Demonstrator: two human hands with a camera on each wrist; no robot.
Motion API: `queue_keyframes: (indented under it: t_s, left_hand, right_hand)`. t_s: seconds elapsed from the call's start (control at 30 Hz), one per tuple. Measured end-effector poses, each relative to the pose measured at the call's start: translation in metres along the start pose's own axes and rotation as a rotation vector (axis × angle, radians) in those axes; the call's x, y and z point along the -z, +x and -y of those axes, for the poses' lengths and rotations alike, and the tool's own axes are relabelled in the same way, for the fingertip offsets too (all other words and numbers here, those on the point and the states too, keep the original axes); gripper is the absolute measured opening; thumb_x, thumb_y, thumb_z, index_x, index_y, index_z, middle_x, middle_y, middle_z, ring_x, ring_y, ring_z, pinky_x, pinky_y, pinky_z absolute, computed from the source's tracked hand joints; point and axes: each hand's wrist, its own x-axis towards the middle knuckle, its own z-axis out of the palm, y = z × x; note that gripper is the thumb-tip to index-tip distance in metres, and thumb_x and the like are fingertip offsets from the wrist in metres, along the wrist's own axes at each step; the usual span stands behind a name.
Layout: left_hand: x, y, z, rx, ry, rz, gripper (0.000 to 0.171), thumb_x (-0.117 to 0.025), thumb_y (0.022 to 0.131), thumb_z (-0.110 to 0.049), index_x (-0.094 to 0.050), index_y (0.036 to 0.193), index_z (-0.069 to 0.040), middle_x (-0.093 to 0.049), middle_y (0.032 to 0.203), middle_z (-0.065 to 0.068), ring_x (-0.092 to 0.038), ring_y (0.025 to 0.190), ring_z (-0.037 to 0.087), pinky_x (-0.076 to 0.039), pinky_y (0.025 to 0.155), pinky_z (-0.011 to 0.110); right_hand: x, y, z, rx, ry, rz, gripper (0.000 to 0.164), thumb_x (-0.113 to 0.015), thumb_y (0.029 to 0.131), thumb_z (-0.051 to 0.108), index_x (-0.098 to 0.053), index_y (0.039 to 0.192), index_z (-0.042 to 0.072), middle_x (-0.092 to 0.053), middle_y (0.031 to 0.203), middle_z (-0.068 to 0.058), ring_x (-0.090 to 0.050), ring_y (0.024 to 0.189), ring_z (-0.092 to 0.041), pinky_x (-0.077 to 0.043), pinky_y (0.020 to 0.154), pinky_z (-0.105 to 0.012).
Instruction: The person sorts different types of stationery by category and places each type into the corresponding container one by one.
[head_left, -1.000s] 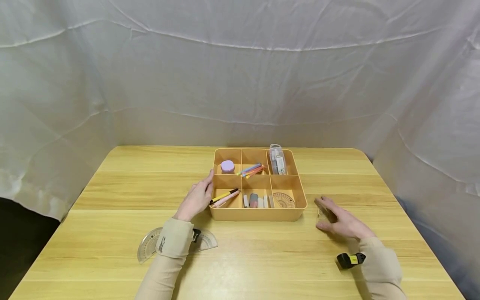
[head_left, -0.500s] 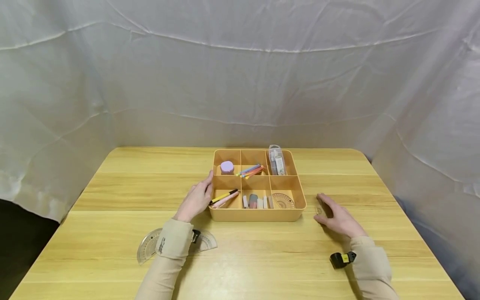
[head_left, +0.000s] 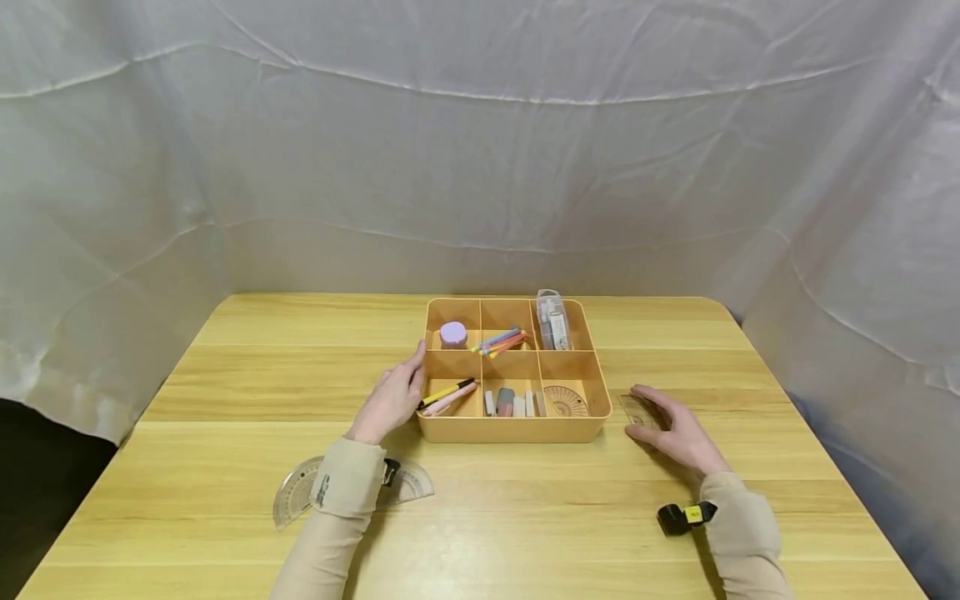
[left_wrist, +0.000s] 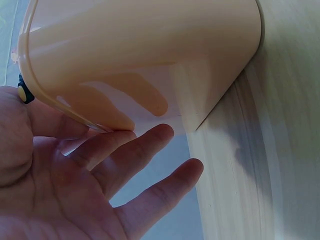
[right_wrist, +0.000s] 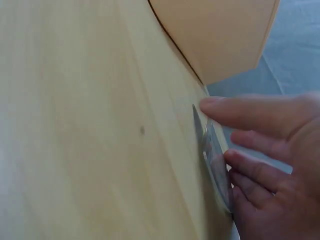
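My left hand (head_left: 392, 402) rests on the left rim of an orange six-compartment organizer box (head_left: 517, 430). In the left wrist view its fingers (left_wrist: 150, 147) lie fairly straight, some touching the outer wall; the thumb is partly hidden at the rim. To the right of the box, my right hand (head_left: 678, 433) holds a clear plastic set square (head_left: 636, 410) between thumb and fingers, low over the table. The right wrist view shows the set square (right_wrist: 216, 165) tilted, nearly edge-on, with fingertips against it.
Under the left forearm lies a clear protractor (head_left: 294, 492). The box holds a lilac round container (head_left: 453, 335), colourful pens (head_left: 504, 340), a clear case (head_left: 553, 321), a yellow-black pen (head_left: 447, 392), erasers (head_left: 506, 402) and another protractor (head_left: 566, 402). Grey cloth (head_left: 480, 167) hangs behind.
My right hand has shifted slightly left toward the box, and more of the set square now shows between its fingers. The left hand and the box stay almost still.
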Motion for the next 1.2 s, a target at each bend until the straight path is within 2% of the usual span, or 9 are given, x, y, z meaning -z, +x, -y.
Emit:
queue_keyframes:
  t_s: [0.1, 0.23, 0.33, 0.43, 0.73, 0.97, 1.2]
  left_hand:
    - [0.000, 0.000, 0.000, -0.001, 0.006, -0.001, 0.053, -0.038, 0.107, -0.011, -0.027, 0.157, -0.002, -0.062, 0.097, 0.029, -0.038, 0.054, 0.014, -0.039, 0.054, 0.030]
    - [0.000, 0.000, 0.000, -0.003, -0.001, -0.002, 0.053, -0.039, 0.107, -0.011, -0.027, 0.157, -0.002, -0.064, 0.107, 0.030, -0.038, 0.053, 0.014, -0.039, 0.053, 0.030]
    - [0.000, 0.000, -0.001, -0.009, 0.001, -0.003, 0.053, -0.039, 0.106, -0.011, -0.027, 0.157, -0.001, -0.062, 0.093, 0.024, -0.038, 0.053, 0.014, -0.038, 0.053, 0.030]
    - [0.001, 0.000, -0.002, -0.010, 0.009, -0.001, 0.053, -0.039, 0.106, -0.011, -0.027, 0.157, -0.002, -0.051, 0.074, 0.013, -0.038, 0.054, 0.014, -0.038, 0.054, 0.030]
    - [0.001, 0.000, -0.001, 0.005, -0.012, 0.011, 0.054, -0.039, 0.106, -0.010, -0.026, 0.157, -0.002, -0.047, 0.073, 0.011, -0.037, 0.054, 0.014, -0.039, 0.054, 0.030]
    - [0.001, 0.000, -0.001, -0.001, 0.005, 0.008, 0.054, -0.039, 0.106, -0.010, -0.026, 0.157, -0.001, -0.041, 0.069, 0.006, -0.037, 0.052, 0.013, -0.038, 0.053, 0.029]
    - [0.001, 0.000, -0.001, 0.008, 0.002, 0.011, 0.054, -0.038, 0.106, -0.011, -0.025, 0.158, -0.003, -0.055, 0.079, 0.017, -0.037, 0.052, 0.013, -0.038, 0.054, 0.029]
  right_hand:
    - [-0.002, 0.001, 0.003, -0.020, -0.071, -0.036, 0.068, -0.076, 0.088, 0.020, -0.048, 0.145, -0.003, -0.047, 0.149, -0.031, -0.039, 0.140, -0.052, -0.030, 0.115, -0.065]
    - [-0.002, 0.002, 0.012, -0.055, -0.184, -0.060, 0.066, -0.076, 0.089, 0.021, -0.049, 0.143, -0.005, -0.051, 0.144, -0.033, -0.044, 0.134, -0.056, -0.033, 0.112, -0.066]
    - [-0.001, 0.002, 0.018, -0.092, -0.227, -0.049, 0.065, -0.074, 0.090, 0.022, -0.048, 0.144, -0.005, -0.050, 0.144, -0.034, -0.043, 0.133, -0.057, -0.034, 0.111, -0.067]
    - [-0.001, 0.002, 0.022, -0.111, -0.249, -0.046, 0.065, -0.074, 0.091, 0.021, -0.048, 0.144, -0.005, -0.051, 0.143, -0.034, -0.043, 0.132, -0.058, -0.035, 0.110, -0.067]
    - [-0.003, 0.000, 0.027, -0.068, -0.250, -0.094, 0.058, -0.073, 0.088, 0.008, -0.052, 0.139, -0.008, -0.062, 0.134, -0.028, -0.051, 0.130, -0.052, -0.038, 0.110, -0.063]
    - [-0.004, 0.000, 0.027, -0.056, -0.218, -0.124, 0.058, -0.073, 0.085, 0.005, -0.053, 0.138, -0.009, -0.065, 0.129, -0.028, -0.055, 0.126, -0.051, -0.040, 0.108, -0.062]
    - [-0.005, 0.001, 0.024, -0.060, -0.207, -0.150, 0.058, -0.071, 0.083, 0.004, -0.054, 0.137, -0.008, -0.067, 0.127, -0.027, -0.056, 0.125, -0.050, -0.041, 0.107, -0.062]
